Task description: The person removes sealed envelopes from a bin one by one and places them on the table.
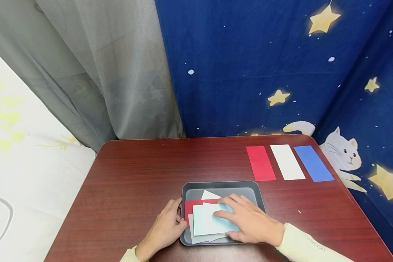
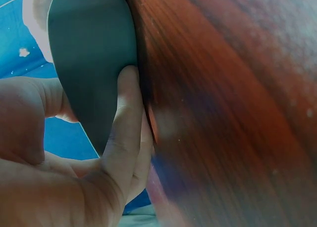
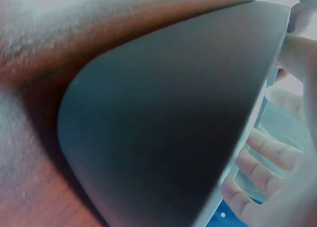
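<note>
A dark grey tray [image 1: 257, 193] sits on the table near the person. The left hand [image 1: 166, 222] holds its left side, thumb over the rim and fingers [image 2: 130, 95] against the outer wall in the left wrist view. Inside the tray, paper cards overlap: a light blue card [image 1: 207, 222] on top, a red card [image 1: 189, 207] and a white card [image 1: 209, 195] partly under it, and pale cards [image 1: 198, 239] at the near side. The right hand [image 1: 249, 222] rests over the light blue card's right part, fingers spread and touching it, hiding that end.
At the table's far right lie a red card [image 1: 261, 163], a white card [image 1: 287, 162] and a blue card [image 1: 313, 163], side by side. A tiny pale scrap [image 1: 299, 211] lies right of the tray. Grey and blue curtains [image 1: 222, 72] hang behind the table [image 1: 134, 174].
</note>
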A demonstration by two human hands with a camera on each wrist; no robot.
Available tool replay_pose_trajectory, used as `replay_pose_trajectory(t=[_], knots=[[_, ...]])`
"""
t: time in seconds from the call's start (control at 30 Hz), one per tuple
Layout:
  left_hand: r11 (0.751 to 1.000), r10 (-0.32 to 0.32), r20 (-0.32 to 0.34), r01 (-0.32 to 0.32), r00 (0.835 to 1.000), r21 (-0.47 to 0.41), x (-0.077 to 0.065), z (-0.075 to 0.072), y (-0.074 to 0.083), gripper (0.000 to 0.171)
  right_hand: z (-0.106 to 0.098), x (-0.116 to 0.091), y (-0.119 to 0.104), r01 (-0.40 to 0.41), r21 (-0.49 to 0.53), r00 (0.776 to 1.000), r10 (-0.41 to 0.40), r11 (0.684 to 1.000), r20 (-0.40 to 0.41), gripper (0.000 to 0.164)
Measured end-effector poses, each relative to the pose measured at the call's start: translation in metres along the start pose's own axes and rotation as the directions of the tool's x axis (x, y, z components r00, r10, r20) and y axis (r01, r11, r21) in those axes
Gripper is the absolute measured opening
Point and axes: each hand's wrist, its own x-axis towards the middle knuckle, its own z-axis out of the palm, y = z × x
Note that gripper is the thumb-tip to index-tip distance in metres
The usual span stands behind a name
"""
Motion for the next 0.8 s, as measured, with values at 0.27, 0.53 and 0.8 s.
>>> replay_pose_trajectory(t=[0.27,0.53,0.8], knots=[[1.0,0.008,-0.001,-0.008,1.0,-0.015,-0.001,-0.001,0.0,0.065,-0.003,-0.002,0.011,-0.041,-0.016,0.997,0.04,0.999,-0.059,0.062],[1.0,-0.001,0.006,0.001,1.0,-0.018,0.0,-0.001,0.0,0.063,-0.012,-0.009,0.023,-0.119,-0.027,0.989,0.116,0.993,-0.095,0.06],[1.0,-0.001,0.004,0.002,1.0,-0.017,0.0,-0.001,0.0,0.063,-0.019,-0.023,0.037,-0.217,-0.053,0.967,0.207,0.975,-0.149,0.065]])
